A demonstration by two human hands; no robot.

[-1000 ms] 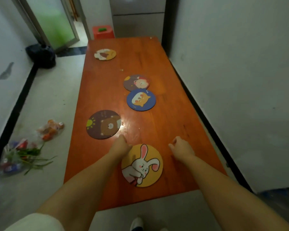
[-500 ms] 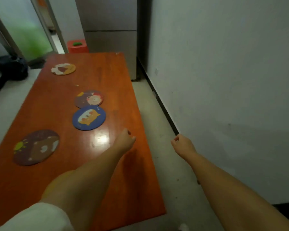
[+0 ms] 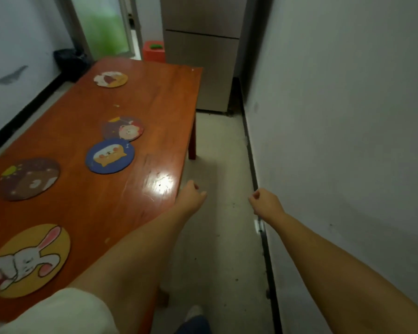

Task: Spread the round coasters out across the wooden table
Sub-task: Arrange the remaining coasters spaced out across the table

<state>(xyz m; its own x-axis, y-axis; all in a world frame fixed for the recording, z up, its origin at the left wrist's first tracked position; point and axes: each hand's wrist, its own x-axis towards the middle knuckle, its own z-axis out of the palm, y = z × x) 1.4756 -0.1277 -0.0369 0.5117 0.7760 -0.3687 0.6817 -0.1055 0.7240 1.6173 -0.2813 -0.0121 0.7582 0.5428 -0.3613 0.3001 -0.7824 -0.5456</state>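
A cream short sleeve (image 3: 65,312) covers the upper left arm at seven o'clock, both forearms are bare down to the left hand (image 3: 191,197) and right hand (image 3: 266,203), and a pale shoe (image 3: 194,312) shows above dark trousers (image 3: 194,325) at six o'clock.

5 round coasters (image 3: 109,156), 1 wooden table (image 3: 159,112), 2 hands (image 3: 191,196), prob. 1 fridge (image 3: 203,56)

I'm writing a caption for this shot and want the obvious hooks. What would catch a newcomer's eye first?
Probably the five cartoon coasters strung along the orange wooden table, from the rabbit coaster at the near edge to the farthest coaster. Then the two bare forearms: the left hand and the right hand, both loosely curled and empty, over the floor beside the table.
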